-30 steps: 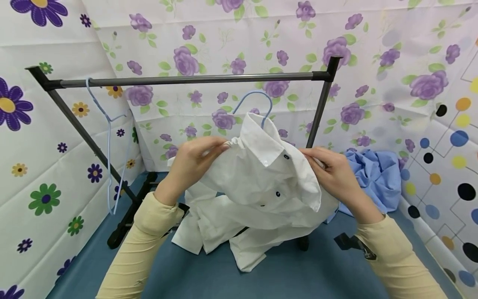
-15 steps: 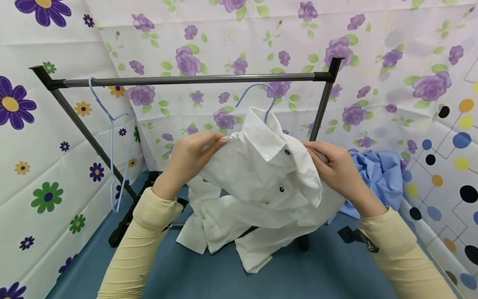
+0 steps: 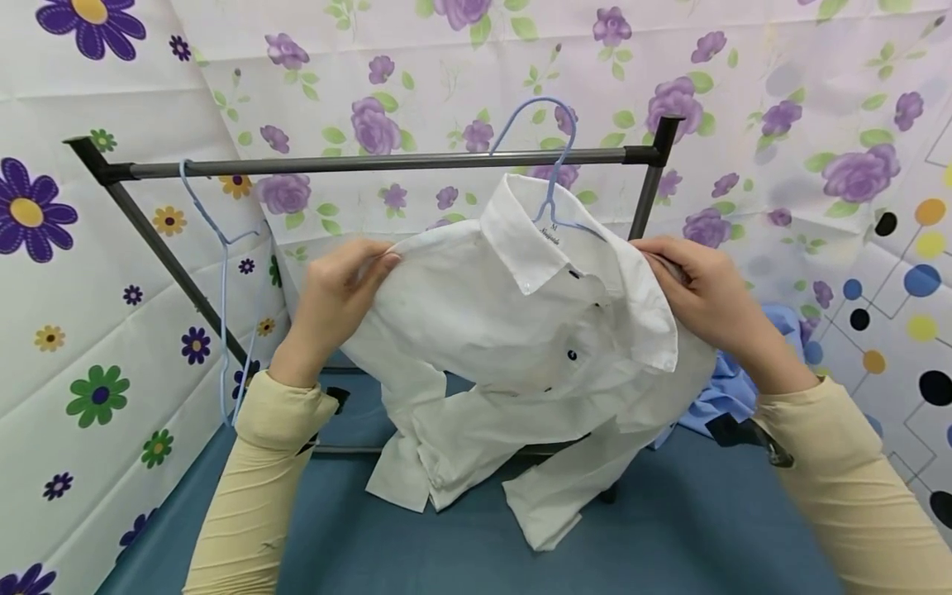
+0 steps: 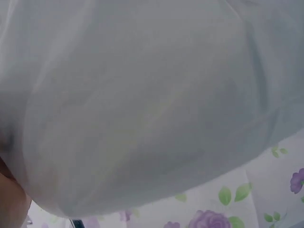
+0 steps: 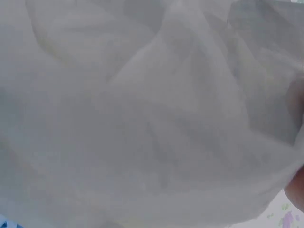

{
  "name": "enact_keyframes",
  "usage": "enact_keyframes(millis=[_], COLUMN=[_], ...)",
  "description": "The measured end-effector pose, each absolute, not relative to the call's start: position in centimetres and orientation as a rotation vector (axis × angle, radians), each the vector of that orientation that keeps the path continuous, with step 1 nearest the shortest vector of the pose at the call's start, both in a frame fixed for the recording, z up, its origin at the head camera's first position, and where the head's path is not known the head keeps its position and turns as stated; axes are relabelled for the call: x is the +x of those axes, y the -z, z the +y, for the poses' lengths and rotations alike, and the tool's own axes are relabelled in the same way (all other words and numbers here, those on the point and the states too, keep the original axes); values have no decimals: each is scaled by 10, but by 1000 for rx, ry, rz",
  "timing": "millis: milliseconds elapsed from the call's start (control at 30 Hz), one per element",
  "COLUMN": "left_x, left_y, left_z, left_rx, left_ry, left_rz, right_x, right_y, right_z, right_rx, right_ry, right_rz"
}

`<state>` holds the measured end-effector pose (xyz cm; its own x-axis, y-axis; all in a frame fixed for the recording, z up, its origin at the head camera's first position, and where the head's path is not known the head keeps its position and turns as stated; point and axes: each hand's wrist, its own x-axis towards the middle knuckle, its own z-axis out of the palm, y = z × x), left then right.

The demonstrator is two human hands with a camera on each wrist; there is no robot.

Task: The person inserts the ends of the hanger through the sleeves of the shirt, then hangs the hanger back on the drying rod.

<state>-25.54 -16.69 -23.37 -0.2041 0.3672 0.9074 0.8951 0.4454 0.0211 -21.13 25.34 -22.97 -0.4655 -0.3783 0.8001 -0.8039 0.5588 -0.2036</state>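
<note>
A white button-up shirt (image 3: 461,306) with dark buttons hangs between my hands in the head view, its sleeves drooping toward the blue surface. My left hand (image 3: 335,302) pinches its shoulder on the left. At the opposite shoulder my right hand (image 3: 706,293) pinches the cloth between thumb and fingers. From the open collar rises the hook of a light blue hanger (image 3: 554,178), its top overlapping the rack's bar in this view; most of the hanger is hidden inside the shirt. White cloth (image 4: 142,104) fills most of the left wrist view, and likewise shirt fabric (image 5: 142,118) covers the right wrist view.
A dark metal clothes rack (image 3: 387,162) stands ahead, with an unused light blue hanger (image 3: 225,330) on its left end. Crumpled blue cloth (image 3: 725,388) lies at the right, partly behind my right arm. Flower-printed sheets (image 3: 312,74) close off the back and sides.
Both hands have moved apart, spreading the shirt's shoulders wider. The shirt and hanger have risen, bringing the hook from below the bar up to its height.
</note>
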Motion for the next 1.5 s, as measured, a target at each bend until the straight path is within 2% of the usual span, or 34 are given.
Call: enact_keyframes(millis=[467,1000,1500], left_x=[-255,-250,-251], left_y=[238,245,265], left_z=[-188,-202,-179], left_rx=[-827,-809,-1131], left_ry=[986,960,867], left_rz=[-1673,-1890,-1924], right_x=[-207,-200,-202], right_y=[224,226,240], right_z=[266,262,250], right_rx=[886,776,923], right_ry=[-822,-839,-798], right_rz=[-2089,-2034,-2061])
